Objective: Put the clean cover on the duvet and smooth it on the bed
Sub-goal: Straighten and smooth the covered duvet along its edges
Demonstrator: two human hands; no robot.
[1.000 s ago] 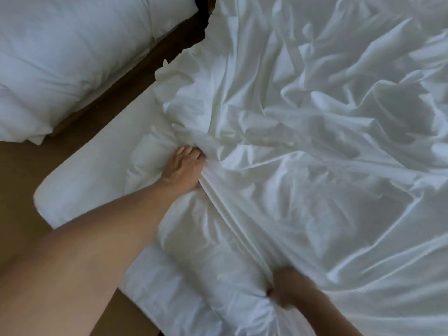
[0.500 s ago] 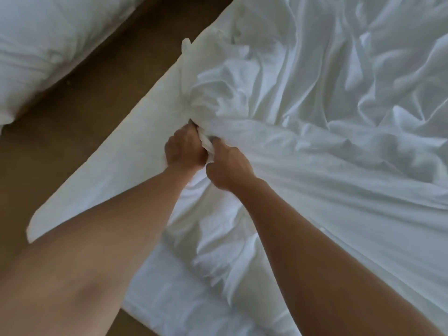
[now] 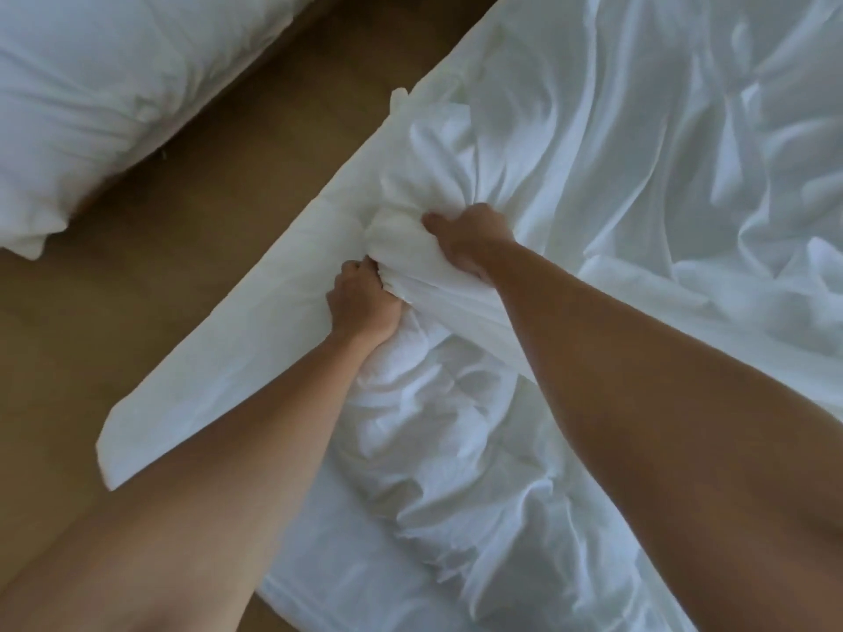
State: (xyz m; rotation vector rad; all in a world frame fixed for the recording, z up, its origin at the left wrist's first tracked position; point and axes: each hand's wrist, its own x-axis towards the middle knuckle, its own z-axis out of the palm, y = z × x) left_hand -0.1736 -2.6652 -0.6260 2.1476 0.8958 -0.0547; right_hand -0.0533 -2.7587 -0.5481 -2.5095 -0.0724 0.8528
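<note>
Moved since half a second ago: right hand (image 3: pixel 465 244) has gone from a pinch beside the left to the far side of a fatter gathered bunch (image 3: pixel 401 241); left hand (image 3: pixel 360 303) has dropped a little toward 7 o'clock.

Item 1, hands. Both are clamped on the bunch with fingers curled into the cloth, left at 9 o'clock of centre and right at 1 o'clock. Probable reason: pinning a duvet corner inside the cover's corner so the two can be shaken out together.

Item 2, cover (image 3: pixel 638 198). White and heavily creased, it is spread over the bed (image 3: pixel 219 358) from centre to 3 o'clock, with a rumpled mass at 6 o'clock. Cover and duvet cannot be told apart. Not yet smoothed.

Item 3, pillow (image 3: pixel 91 107). At 10 o'clock, well apart, across the brown floor (image 3: pixel 114 289).
</note>
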